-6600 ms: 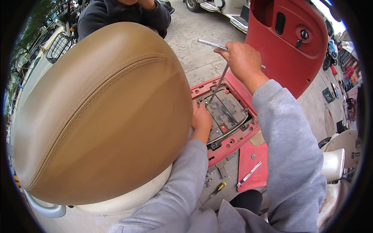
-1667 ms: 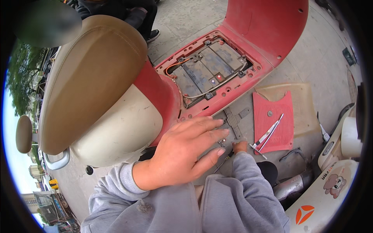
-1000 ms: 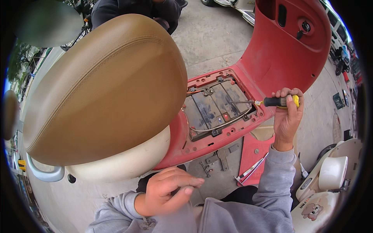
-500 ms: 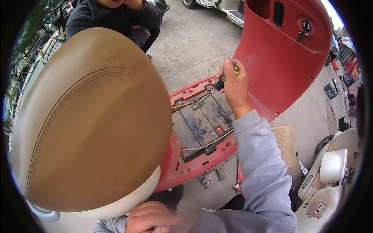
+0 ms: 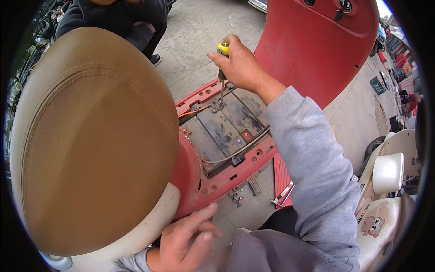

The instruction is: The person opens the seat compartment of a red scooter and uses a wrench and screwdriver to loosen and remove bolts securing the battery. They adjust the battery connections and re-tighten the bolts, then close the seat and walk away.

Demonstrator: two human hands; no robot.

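My right hand (image 5: 244, 68) is closed round a yellow and black screwdriver (image 5: 222, 49), held almost upright, its shaft reaching down to a metal terminal on the dusty dark battery pack (image 5: 217, 131); whether the tip is seated, I cannot tell. The pack sits in the opened red scooter floor (image 5: 226, 180), an orange wire at its upper left. My left hand (image 5: 183, 240), slightly blurred, is empty with fingers apart at the lower middle, beside the red body. The large brown seat (image 5: 95, 145) fills the left.
A person in dark clothing (image 5: 108, 18) is behind the seat. A red front panel (image 5: 308, 41) rises at upper right. A red ribbed mat (image 5: 281, 170) with tools and loose metal parts lie on the pavement below. A cream scooter (image 5: 387, 172) stands at right.
The earlier long T-handled tool has given way to the screwdriver. Over the last second my right hand has moved left and up, tilting it upright. My left hand's fingers have spread.
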